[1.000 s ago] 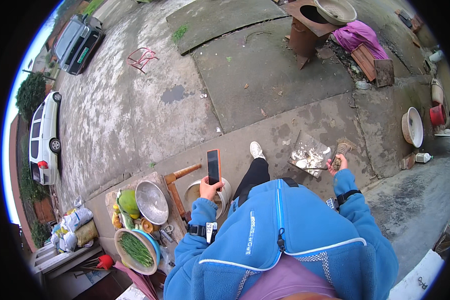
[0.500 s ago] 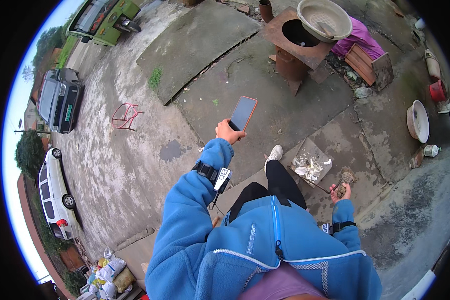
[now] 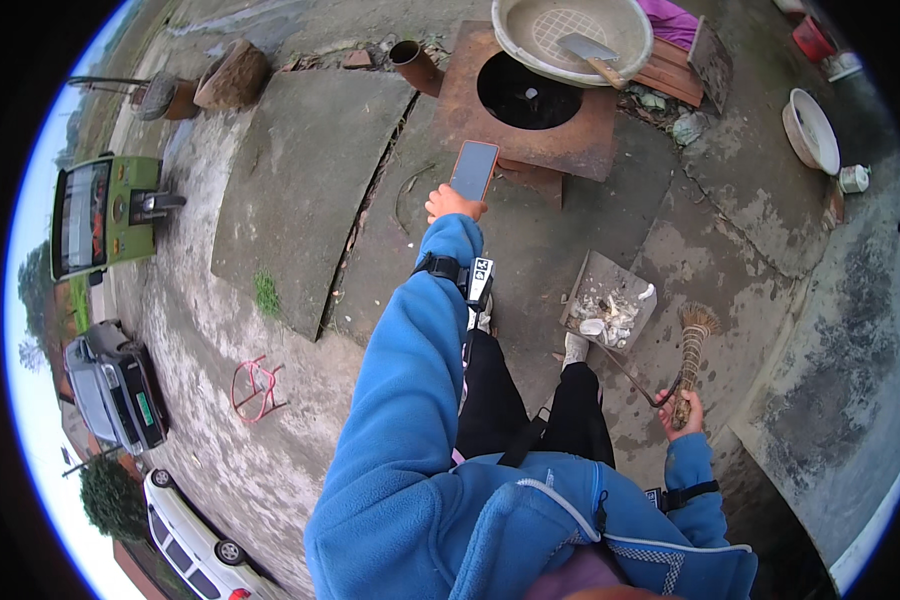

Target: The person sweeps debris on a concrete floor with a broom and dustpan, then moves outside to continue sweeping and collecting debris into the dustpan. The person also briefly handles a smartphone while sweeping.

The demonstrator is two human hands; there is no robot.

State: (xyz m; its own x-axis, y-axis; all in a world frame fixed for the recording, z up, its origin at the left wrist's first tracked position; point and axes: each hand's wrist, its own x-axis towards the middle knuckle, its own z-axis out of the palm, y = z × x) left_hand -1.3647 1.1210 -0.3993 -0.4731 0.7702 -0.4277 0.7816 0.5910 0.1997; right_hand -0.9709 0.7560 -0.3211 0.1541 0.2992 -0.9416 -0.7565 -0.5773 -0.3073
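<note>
My left hand (image 3: 452, 203) is closed on the lower end of a smartphone (image 3: 474, 170) with a dark screen and an orange-red case, held out at arm's length. Low at my right side, my right hand (image 3: 683, 416) is wrapped round the handle of a short straw hand broom (image 3: 692, 350), its bristles pointing away from me. The same hand also grips the end of the thin bent handle (image 3: 632, 378) of a metal dustpan (image 3: 635, 285). White and pale scraps (image 3: 610, 318) lie in the pan, close to my right foot.
Ahead stands a rusty stove (image 3: 590, 135) with a round opening; a pale basin (image 3: 625, 60) holding a cleaver (image 3: 588, 46) rests on its edge. A white basin (image 3: 810, 130) leans at right. Leftward are a red metal frame (image 3: 255, 390), a green three-wheeler (image 3: 130, 205) and cars (image 3: 115, 385).
I have stepped forward, so the stove is nearer. My left hand has carried the phone toward it. The dustpan and broom have come along in my right hand, and the broom now points straighter ahead.
</note>
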